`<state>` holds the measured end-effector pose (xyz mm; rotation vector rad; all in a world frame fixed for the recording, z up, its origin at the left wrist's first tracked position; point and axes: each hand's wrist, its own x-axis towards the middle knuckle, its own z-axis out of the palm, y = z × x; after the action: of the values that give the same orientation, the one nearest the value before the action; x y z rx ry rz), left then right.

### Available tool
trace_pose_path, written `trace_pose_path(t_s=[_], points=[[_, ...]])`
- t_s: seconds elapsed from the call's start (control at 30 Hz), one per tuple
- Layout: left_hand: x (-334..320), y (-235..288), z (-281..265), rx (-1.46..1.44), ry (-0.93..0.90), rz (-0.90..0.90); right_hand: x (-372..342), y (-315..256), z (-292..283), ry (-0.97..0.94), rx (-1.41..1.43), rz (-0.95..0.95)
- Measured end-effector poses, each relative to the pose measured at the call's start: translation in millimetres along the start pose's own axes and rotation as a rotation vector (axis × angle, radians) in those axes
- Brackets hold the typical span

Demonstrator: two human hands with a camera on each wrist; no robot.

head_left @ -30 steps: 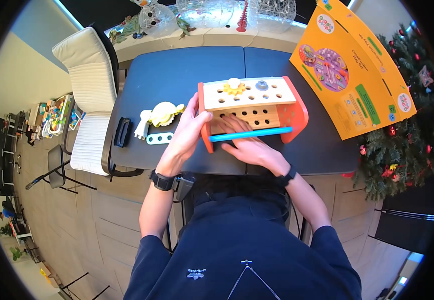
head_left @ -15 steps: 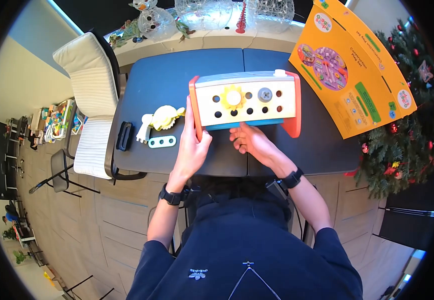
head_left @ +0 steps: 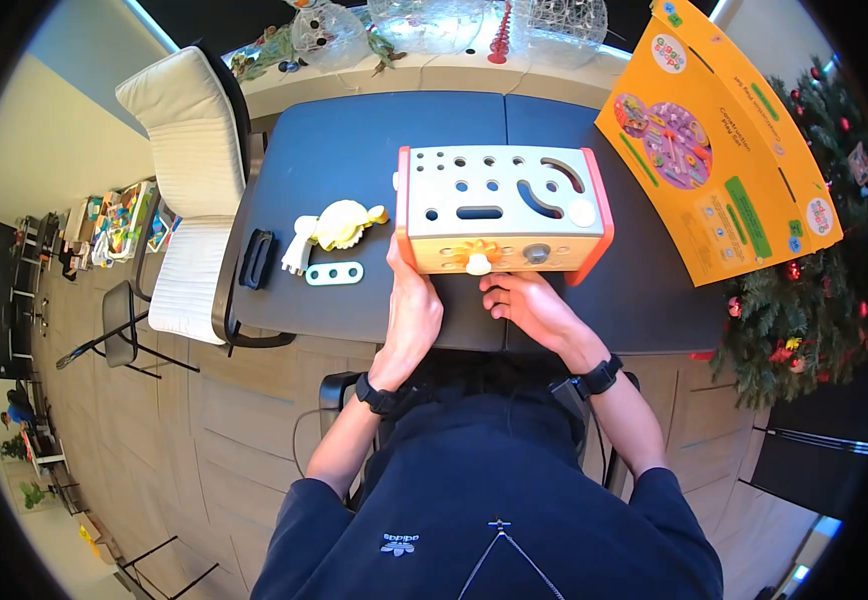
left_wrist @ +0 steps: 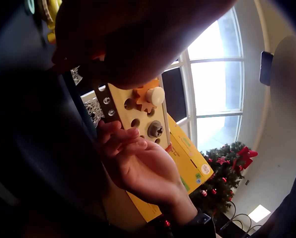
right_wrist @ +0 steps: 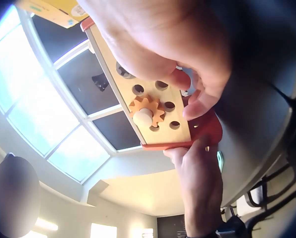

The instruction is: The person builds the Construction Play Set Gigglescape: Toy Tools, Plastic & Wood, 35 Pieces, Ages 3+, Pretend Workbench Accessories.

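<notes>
A toy workbench (head_left: 484,204) faces me in the head view, its pale top pierced with round holes and curved slots. An orange gear with a white peg (head_left: 477,256) and a grey screw (head_left: 536,254) sit in its wooden front panel. My left hand (head_left: 414,312) grips the red end panel (right_wrist: 207,130) at its lower corner. Just below the front edge is my right hand (head_left: 534,308), its fingers loosely bent and the fingertips close under the wooden panel (left_wrist: 119,101). The underside of the workbench is hidden in the head view.
Left of the workbench on the dark table (head_left: 354,120) lie yellow toy pieces (head_left: 342,224), a mint strip with holes (head_left: 335,273) and a black holder (head_left: 256,259). A large orange box (head_left: 704,150) stands to the right, by a decorated tree (head_left: 804,290).
The workbench has been tipped, so its pale slotted top now shows and its open inside is out of sight. My right hand has come out from inside it to below its front edge.
</notes>
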<state>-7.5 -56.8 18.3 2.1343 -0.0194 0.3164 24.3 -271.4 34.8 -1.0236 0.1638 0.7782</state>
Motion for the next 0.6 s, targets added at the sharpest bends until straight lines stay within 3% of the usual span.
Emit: trace_pose_path(t_s=[0.1, 0.23, 0.33, 0.43, 0.6], points=[[-4.8, 12.1, -12.2, 0.018, -0.07, -0.061, 8.4, -0.2, -2.4, -0.02, 0.068, 0.023], [-3.6, -4.6, -55.5, 0.266, -0.055, 0.056, 18.4, -3.2, -7.0, -0.02, -0.028, 0.039], [-6.0, -29.7, -87.9, 0.648, -0.05, -0.03, 8.4, -11.9, -2.3, -0.085, -0.285, 0.125], [-15.8, -57.2, -99.7, 0.78, -0.056, -0.019, -1.1, -16.2, 2.3, -0.148, -0.547, 0.116], [-12.8, -54.2, -93.5, 0.735, -0.097, -0.036, -18.4, -24.5, 20.8, -0.246, -0.933, 0.034]])
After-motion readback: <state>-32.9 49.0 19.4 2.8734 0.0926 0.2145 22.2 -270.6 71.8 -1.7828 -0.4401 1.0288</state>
